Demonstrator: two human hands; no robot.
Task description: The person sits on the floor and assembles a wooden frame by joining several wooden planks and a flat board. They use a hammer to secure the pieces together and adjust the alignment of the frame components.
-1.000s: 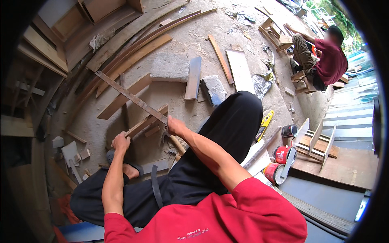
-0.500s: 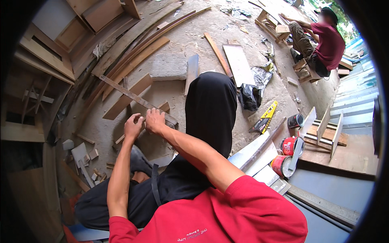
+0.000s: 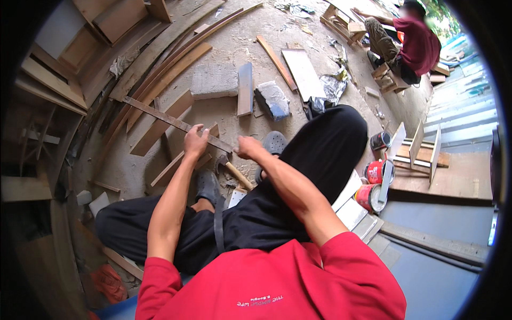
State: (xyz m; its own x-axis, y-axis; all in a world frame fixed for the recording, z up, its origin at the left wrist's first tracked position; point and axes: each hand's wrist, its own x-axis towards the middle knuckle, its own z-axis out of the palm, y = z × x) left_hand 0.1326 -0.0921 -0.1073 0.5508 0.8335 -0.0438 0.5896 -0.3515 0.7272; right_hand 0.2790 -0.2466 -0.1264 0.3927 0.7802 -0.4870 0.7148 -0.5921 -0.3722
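A long, narrow wooden strip [image 3: 165, 118] lies slantwise across several short boards in front of me. My left hand [image 3: 196, 140] is closed around the strip, toward its near end. Beside that end is my right hand [image 3: 248, 148], fingers curled together; whether it pinches anything is hidden. Under the strip, one wider board [image 3: 162, 124] crosses it, and another short board [image 3: 168, 169] slants out below my left hand. A hammer [image 3: 238, 173] with a wooden handle rests on the ground between my feet, its head close to the strip's end.
A pale block [image 3: 214, 81], an upright-looking board [image 3: 245, 89] and a grey-white chunk [image 3: 273, 100] lie ahead. Long planks [image 3: 176, 74] and wooden cabinets [image 3: 64, 69] line the left. Paint cans [image 3: 380, 172] stand at right. A person [image 3: 413, 45] sits working at the far right.
My right hand has moved right, from gripping the strip to its near end. My left hand has moved onto the strip. My right knee has swung right, uncovering the hammer and the grey-white chunk.
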